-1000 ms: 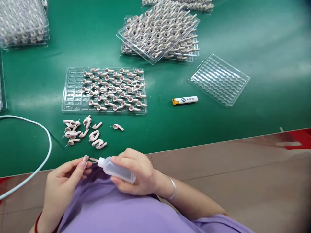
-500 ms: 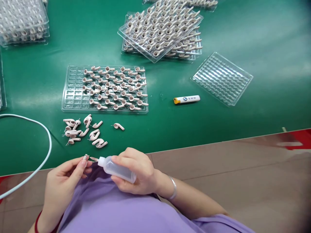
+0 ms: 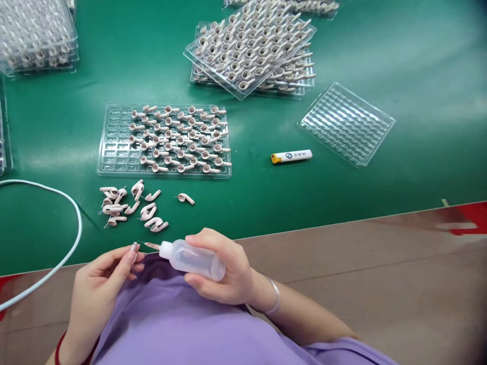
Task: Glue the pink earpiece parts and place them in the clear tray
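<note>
Between the thumb and fingertips of my left hand is a small white earbud shell, mostly hidden by the fingers. My right hand is wrapped round a translucent squeeze bottle, tilted with its white cap toward the left hand. The thin needle tip of the bottle points at the earbud shell, a small gap apart. Just beyond the hands, on the green table, lies a loose pile of earbud shells with fine wires. One single earbud shell lies to the right of the pile.
A clear tray partly filled with earbud shells lies behind the pile. Stacked filled trays stand farther back, another stack at upper left. A white lighter and a bare tray lie at right. A pale cable curves at left.
My right hand has drawn the squeeze bottle slightly to the right, so its needle tip is farther from the earbud shell. My left hand has stayed almost still.
</note>
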Demonstrator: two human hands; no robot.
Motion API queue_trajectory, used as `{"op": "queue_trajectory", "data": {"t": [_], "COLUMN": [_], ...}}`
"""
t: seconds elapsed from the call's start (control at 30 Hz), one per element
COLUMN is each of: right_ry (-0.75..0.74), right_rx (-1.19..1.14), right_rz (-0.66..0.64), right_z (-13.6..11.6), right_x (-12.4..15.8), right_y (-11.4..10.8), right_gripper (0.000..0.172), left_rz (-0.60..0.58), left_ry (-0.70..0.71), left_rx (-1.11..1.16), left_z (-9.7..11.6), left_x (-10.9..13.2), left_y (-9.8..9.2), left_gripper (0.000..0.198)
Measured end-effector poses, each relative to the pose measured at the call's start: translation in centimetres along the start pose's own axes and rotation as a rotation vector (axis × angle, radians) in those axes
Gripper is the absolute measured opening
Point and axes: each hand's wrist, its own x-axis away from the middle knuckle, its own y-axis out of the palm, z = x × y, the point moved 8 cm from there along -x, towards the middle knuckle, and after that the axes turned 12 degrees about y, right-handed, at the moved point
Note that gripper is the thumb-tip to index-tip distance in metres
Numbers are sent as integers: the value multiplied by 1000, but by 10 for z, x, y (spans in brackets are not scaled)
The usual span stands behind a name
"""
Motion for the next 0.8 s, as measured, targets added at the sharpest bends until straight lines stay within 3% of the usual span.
{"op": "queue_trajectory", "data": {"t": [0.1, 0.2, 0.33, 0.53, 0.8], "right_ry": [68, 56, -30, -138, -115], "right_rx": [23, 71, 236, 405, 405], "right_rz": [4, -9, 44, 154, 181], "right_z": [1, -1, -5, -9, -5], "right_x": [1, 5, 11, 13, 16], "right_y": [2, 14, 27, 34, 38], "right_gripper": [51, 51, 34, 22, 19], "left_rz": [-17, -106, -195, -136, -114], "left_ry": [-47, -134, -244, -296, -350], "left_rx": [73, 189, 339, 449, 511], "left_z": [-8, -22, -37, -44, -50], "left_x": [8, 17, 22, 18, 22], "left_y": [4, 18, 38, 46, 51], "left_gripper": [36, 35, 35, 35, 33]}}
